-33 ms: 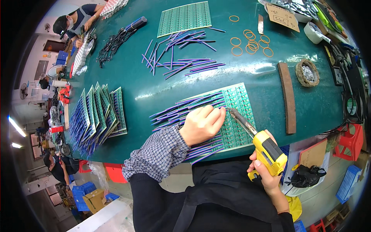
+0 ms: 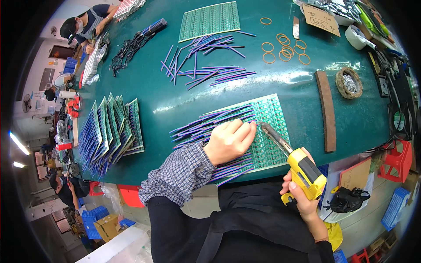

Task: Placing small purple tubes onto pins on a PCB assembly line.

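My left hand [image 2: 232, 142], in a checked sleeve, is closed in a pinch over the green circuit board panel [image 2: 272, 118]. Its fingertips grip a short blue and purple wire, mostly hidden by the fingers. Rows of the same wires [image 2: 206, 121] stick out to the left from the panel, some passing under this hand. In my right hand [image 2: 302, 195] is a yellow and black soldering gun [image 2: 307, 171]. Its dark tip points up and left, right beside my left fingertips at the board.
Wired circuit boards [image 2: 112, 127] stand stacked at left. Loose wires [image 2: 201, 57] and a bare panel [image 2: 210, 19] lie farther back. Rubber bands [image 2: 285, 48], a wooden strip [image 2: 325, 111] and a round holder of silvery bits [image 2: 349, 83] are to the right. A co-worker [image 2: 90, 26] sits far left.
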### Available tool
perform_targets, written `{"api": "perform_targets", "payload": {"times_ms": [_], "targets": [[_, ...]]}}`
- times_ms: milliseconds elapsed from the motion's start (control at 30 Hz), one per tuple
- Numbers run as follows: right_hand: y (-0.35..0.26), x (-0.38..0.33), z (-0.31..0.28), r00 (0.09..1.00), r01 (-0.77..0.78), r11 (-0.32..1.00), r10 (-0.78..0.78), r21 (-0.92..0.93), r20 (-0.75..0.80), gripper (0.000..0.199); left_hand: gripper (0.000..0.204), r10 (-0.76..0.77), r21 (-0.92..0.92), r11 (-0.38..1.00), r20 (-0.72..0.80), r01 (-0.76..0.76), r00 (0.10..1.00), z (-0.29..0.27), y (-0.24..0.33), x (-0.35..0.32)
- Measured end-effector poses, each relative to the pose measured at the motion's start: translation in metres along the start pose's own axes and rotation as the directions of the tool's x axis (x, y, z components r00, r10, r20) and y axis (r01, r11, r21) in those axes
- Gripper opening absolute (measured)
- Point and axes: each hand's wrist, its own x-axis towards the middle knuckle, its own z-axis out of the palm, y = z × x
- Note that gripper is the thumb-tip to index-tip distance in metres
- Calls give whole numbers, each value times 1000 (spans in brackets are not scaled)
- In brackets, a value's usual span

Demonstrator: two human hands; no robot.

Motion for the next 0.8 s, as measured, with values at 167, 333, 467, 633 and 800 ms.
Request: {"api": "perform_targets", "payload": {"times_ms": [167,333,467,633,800], "targets": [[1,-3,0,999,25,999,-24,25,-34,75,25,33,47,998,-13,-33,999,2,0,1],[-6,-3,-1,1000,-1,1000,1,18,3,70,29,17,46,999,-35,-15,999,2,2,1],[2,-6,-1,999,45,999,-46,-18,-10,75,29,28,39,999,-38,-26,999,3,1,2],[-2,-6,-2,1000,0,1000,-1,-28,-8,74,30,30,44,999,-32,-28,999,2,1,2],[-7,-7,-3,999,-23,996,25,-89,27,73,29,40,44,998,-52,-38,998,4,1,1]]}}
